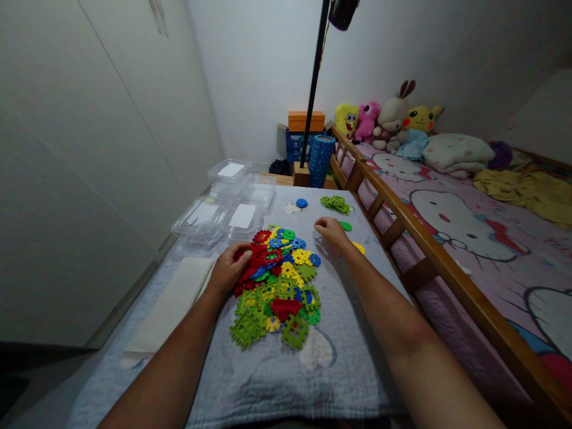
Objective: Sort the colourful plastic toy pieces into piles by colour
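Note:
A heap of plastic interlocking pieces (277, 280), red, green, yellow and blue, lies on a grey quilted cloth (286, 369). My left hand (229, 269) rests on the heap's left edge, fingers curled over red pieces (254, 257). My right hand (329, 230) lies farther back on the cloth, fingers bent down and pinched near a green piece (345, 226); what it holds, if anything, is hidden. Beyond it sit a small cluster of green pieces (336, 204), a blue piece (302, 203) and a white piece (292, 209). A yellow piece (359, 246) peeks out beside my right forearm.
Several clear plastic containers (223, 217) stand at the cloth's far left. A folded white cloth (172, 304) lies beside my left arm. A wooden bed rail (429, 250) runs along the right, with plush toys (384, 119) at the bed's head. A black pole (313, 89) rises behind.

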`<state>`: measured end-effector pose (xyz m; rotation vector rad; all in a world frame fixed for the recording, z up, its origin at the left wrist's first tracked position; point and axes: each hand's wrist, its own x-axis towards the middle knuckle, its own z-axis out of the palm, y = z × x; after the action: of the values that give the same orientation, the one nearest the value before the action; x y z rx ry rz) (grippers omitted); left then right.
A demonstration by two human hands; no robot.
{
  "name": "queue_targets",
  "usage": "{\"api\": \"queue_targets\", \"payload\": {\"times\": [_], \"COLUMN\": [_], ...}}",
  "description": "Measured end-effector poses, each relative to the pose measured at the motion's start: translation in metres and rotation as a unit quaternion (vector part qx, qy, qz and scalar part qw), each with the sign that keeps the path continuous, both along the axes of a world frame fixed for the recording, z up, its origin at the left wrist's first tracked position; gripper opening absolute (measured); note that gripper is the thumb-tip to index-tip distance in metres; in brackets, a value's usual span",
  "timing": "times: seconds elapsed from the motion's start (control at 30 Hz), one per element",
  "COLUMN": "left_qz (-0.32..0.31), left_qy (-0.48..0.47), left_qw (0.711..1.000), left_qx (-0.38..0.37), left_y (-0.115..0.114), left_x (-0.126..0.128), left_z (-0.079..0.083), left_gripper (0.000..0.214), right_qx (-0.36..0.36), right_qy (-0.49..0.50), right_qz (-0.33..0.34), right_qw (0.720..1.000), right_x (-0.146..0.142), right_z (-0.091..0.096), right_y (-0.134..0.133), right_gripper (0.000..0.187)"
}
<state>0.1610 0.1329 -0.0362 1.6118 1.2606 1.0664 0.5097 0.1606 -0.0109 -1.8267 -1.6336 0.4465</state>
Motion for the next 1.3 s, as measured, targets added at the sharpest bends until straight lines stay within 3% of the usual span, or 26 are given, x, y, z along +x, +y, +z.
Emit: {"api": "queue_targets", "payload": {"times": [0.1, 0.2, 0.4, 0.63, 0.73, 0.83, 1.07, 1.17, 1.3], "left_qz": [-0.016, -0.018, -0.019, -0.022, -0.024, -0.023, -0.025, -0.02, -0.016], "left_qy": [0.011, 0.016, 0.034, 0.037, 0.035, 0.035, 0.015, -0.002, -0.006], "left_qw": [1.0, 1.0, 0.999, 0.999, 0.999, 0.999, 1.0, 1.0, 1.0], "left_qx": [-0.002, -0.002, 0.014, 0.012, 0.009, 0.009, 0.0, 0.0, 0.005], "left_y": [0.001, 0.001, 0.002, 0.003, 0.003, 0.003, 0.001, 0.0, 0.0], "left_x": [-0.001, -0.002, -0.003, -0.003, -0.004, -0.004, -0.002, -0.002, -0.001], "left_z": [-0.002, -0.004, -0.004, -0.008, -0.01, -0.01, -0.006, -0.006, -0.005], "left_gripper": [0.043, 0.044, 0.044, 0.045, 0.045, 0.045, 0.045, 0.046, 0.046], "right_qx": [-0.026, -0.034, -0.053, -0.023, -0.027, -0.001, 0.055, 0.06, 0.056], "right_qy": [-0.015, -0.04, -0.082, -0.039, 0.067, 0.148, 0.149, 0.155, 0.15], "right_qz": [0.105, 0.137, 0.136, 0.087, 0.066, 0.009, -0.243, -0.282, -0.288], "right_qw": [0.994, 0.989, 0.986, 0.995, 0.995, 0.989, 0.957, 0.945, 0.944], "right_x": [-0.038, -0.062, -0.072, -0.069, -0.053, -0.019, 0.082, 0.104, 0.114], "right_z": [-0.007, -0.014, -0.013, -0.014, -0.014, -0.01, -0.008, -0.017, -0.028], "right_y": [0.008, 0.016, 0.025, 0.023, 0.023, 0.023, 0.01, 0.008, 0.013], "right_gripper": [0.022, 0.036, 0.041, 0.016, 0.008, 0.008, 0.014, 0.014, 0.012]}}
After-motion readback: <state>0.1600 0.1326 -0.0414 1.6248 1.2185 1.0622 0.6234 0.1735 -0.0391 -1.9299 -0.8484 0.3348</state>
